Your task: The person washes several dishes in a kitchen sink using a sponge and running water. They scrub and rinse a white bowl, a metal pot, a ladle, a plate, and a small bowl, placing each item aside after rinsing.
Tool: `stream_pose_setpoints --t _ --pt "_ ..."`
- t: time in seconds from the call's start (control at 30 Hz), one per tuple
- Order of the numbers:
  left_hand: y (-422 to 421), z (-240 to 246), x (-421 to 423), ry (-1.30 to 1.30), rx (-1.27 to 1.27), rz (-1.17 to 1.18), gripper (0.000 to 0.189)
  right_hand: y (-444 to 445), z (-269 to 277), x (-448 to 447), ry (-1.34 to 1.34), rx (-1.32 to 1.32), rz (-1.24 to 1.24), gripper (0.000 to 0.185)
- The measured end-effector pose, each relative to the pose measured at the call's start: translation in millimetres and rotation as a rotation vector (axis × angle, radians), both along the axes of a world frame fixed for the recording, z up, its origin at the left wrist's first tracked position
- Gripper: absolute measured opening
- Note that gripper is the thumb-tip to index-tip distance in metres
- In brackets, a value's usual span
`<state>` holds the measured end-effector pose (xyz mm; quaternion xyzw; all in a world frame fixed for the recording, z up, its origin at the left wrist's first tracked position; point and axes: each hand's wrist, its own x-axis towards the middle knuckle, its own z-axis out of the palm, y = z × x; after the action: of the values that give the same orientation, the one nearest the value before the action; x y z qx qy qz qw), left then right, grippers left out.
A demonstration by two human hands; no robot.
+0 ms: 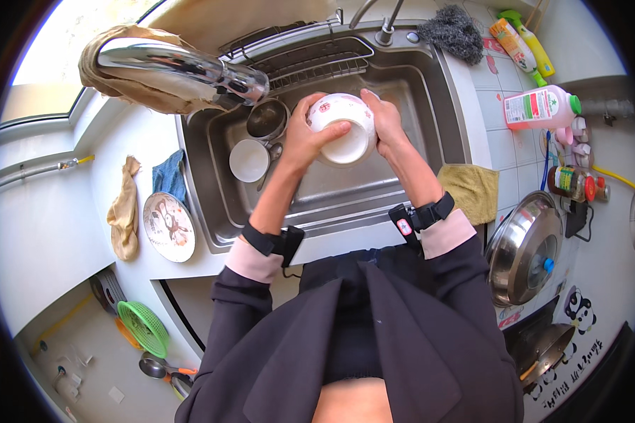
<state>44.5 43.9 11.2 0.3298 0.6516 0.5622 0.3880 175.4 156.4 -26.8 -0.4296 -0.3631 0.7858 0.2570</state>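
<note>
Over the stainless steel sink [344,195] I hold a white bowl [368,124] with small red patterns, its foot ring turned up towards me. My left hand [313,129] grips its left side, the thumb lying across the base. On the opposite side, the fingers of my right hand [383,119] press against the wall of the bowl. Left of my hands, a small white bowl [248,160] and a dark metal bowl [267,120] sit in the basin. A metal spoon [276,152] leans beside the white one.
A chrome faucet [190,66] wrapped in cloth reaches over the sink's left side. A wire rack [323,69] spans its far edge. On the left counter lie a decorated plate [169,227] and cloths. A yellow towel [468,193], a pink-liquid bottle [534,107] and a steel lid [524,254] are at right.
</note>
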Motion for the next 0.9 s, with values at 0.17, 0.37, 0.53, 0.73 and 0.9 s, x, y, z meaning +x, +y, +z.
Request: stream_pose_setpoints --t 0.17,0.37,0.53,0.73,0.9 --pt "22 -13 39 -0.783 0.177 0.591 0.063 -45 4 -35 0.008 -0.226 -0.530 0.046" --pt "-6 -24 53 -0.988 0.242 0.399 0.078 -32 -2 -18 -0.028 -0.161 -0.322 0.038" --pt "-23 -25 28 -1.102 0.330 0.180 0.056 -13 -22 -8 0.032 -0.212 -0.352 0.033" --pt "-16 -17 25 -0.890 0.265 0.239 0.035 -23 -35 16 -0.396 0.408 0.044 0.036" --pt "-8 -12 40 0.010 -0.026 0.199 0.020 -29 -22 30 0.298 -0.048 -0.132 0.036"
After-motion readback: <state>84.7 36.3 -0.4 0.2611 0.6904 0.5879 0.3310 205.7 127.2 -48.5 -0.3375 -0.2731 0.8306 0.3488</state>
